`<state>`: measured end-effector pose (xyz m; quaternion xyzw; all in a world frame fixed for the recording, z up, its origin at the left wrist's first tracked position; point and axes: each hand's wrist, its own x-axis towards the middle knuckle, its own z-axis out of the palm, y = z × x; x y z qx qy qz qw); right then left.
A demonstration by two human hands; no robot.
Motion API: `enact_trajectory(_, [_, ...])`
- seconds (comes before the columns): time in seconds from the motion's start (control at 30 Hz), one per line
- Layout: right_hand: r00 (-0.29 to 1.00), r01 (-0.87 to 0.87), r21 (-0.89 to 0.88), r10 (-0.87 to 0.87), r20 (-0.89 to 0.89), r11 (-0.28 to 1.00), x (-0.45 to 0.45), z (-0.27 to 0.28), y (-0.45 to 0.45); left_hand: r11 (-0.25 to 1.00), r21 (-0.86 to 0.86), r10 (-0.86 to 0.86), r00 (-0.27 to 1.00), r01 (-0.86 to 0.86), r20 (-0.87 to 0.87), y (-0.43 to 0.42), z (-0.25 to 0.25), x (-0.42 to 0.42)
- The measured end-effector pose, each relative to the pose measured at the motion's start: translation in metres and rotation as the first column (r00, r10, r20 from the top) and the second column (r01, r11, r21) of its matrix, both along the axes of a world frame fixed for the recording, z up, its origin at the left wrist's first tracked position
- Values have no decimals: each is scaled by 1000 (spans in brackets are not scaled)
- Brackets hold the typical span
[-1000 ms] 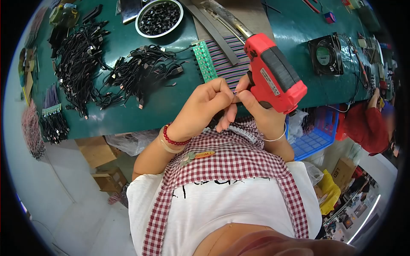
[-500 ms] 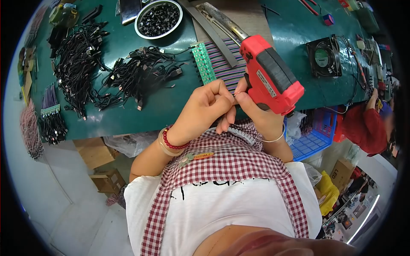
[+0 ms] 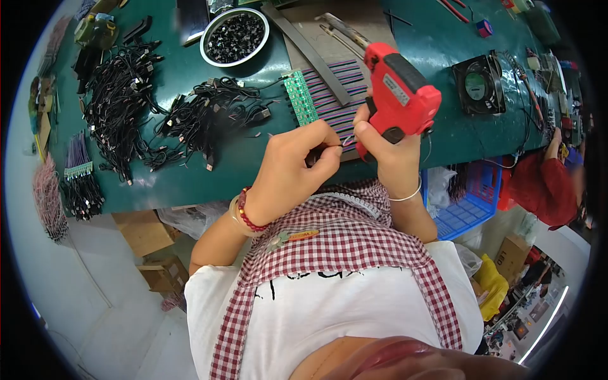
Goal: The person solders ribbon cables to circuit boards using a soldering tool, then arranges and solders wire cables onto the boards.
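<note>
My right hand (image 3: 396, 149) is closed round the grip of a red soldering gun (image 3: 405, 92) with a dark panel on its body. Its long metal tip points up and away, over a brown board (image 3: 345, 38). My left hand (image 3: 301, 158) is closed, thumb and forefinger pinching a thin dark wire end (image 3: 341, 147); most of it is hidden in my fingers. Just beyond the left hand lies a row of green circuit boards (image 3: 299, 98), with striped purple, pink and black wires (image 3: 348, 79) running to the right. A flat grey metal bar (image 3: 316, 63) lies across these wires.
Heaps of black USB cables (image 3: 120, 101) cover the table's left side. A metal bowl of small black parts (image 3: 234, 38) stands at the back. To the right are a black fan (image 3: 476, 85) and, below the edge, a blue crate (image 3: 465, 209). Another person's red clothing (image 3: 541, 183) shows farther right.
My hands have parted: the right fingers have left the pinch point and now wrap the soldering gun's grip. The gun has tilted more upright and shifted slightly left. The left hand still pinches.
</note>
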<state>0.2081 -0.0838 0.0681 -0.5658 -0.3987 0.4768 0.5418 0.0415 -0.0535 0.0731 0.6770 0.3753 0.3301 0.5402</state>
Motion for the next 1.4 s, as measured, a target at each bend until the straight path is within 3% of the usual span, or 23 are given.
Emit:
enact_trajectory(0.07, [995,-13,5,13,-95,1000,-2,1,0,976,203,89,993,-73,-71,2,-2,0])
enact_trajectory(0.1, [982,-20,9,22,-188,1000,-2,1,-1,976,206,89,993,-73,-73,2,-3,0])
enact_trajectory(0.17, [988,17,35,-11,-157,999,-6,0,-3,945,321,106,984,-56,-141,6,-5,1])
enact_trajectory(0.23, [996,-78,-70,74,-56,994,-5,0,-5,908,420,75,986,-4,-151,5,-5,1])
enact_trajectory(0.3, [998,0,-40,2,55,999,-10,5,-8,904,426,138,964,-29,-228,4,-2,4])
enact_trajectory(0.37, [998,-30,-122,23,-56,992,-8,-1,-10,905,424,128,969,-27,-211,2,-4,5])
enact_trajectory(0.57, [1000,-7,45,7,-12,999,-7,-15,-6,840,540,104,957,60,-269,3,-4,7])
enact_trajectory(0.63, [999,-3,57,0,49,998,-4,-10,-8,868,492,73,963,66,-259,1,-4,8])
enact_trajectory(0.87, [997,78,151,-73,-38,985,-2,-12,-19,914,377,-58,969,147,-238,-6,0,12])
enact_trajectory(1.1, [994,20,39,-16,-105,999,-1,-14,-26,872,460,-55,967,167,-247,-8,2,9])
enact_trajectory(1.4, [997,-16,72,22,-77,997,-9,-11,-28,838,537,52,967,93,-249,-7,-6,5])
